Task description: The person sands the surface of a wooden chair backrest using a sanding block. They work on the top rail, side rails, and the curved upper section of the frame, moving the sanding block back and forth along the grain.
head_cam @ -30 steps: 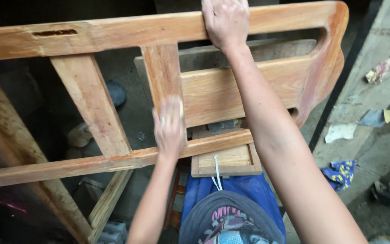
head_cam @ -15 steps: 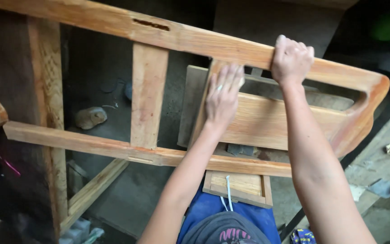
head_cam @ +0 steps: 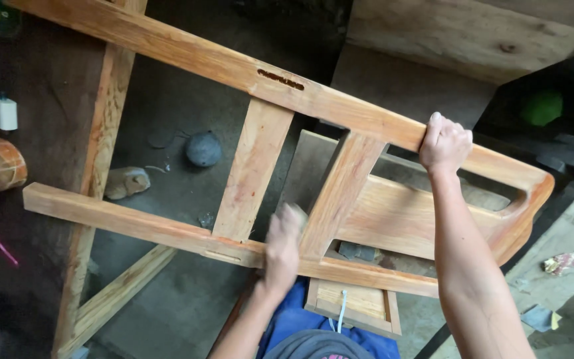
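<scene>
So the wooden frame (head_cam: 287,83) runs diagonally from upper left down to the right edge of the frame. Right hand (head_cam: 444,143) is clamped over its top rail, right of centre. Left hand (head_cam: 284,246) is blurry, pressed flat against the slat (head_cam: 340,193) near the lower rail (head_cam: 167,229), bottom centre; can't tell if it's holding anything. Grey ball (head_cam: 203,148) sits on the floor behind.

Blurring at the left hand (head_cam: 282,244) — fingers indistinct; running off the top-left edge, the wooden frame (head_cam: 313,100) — end unseen.
</scene>
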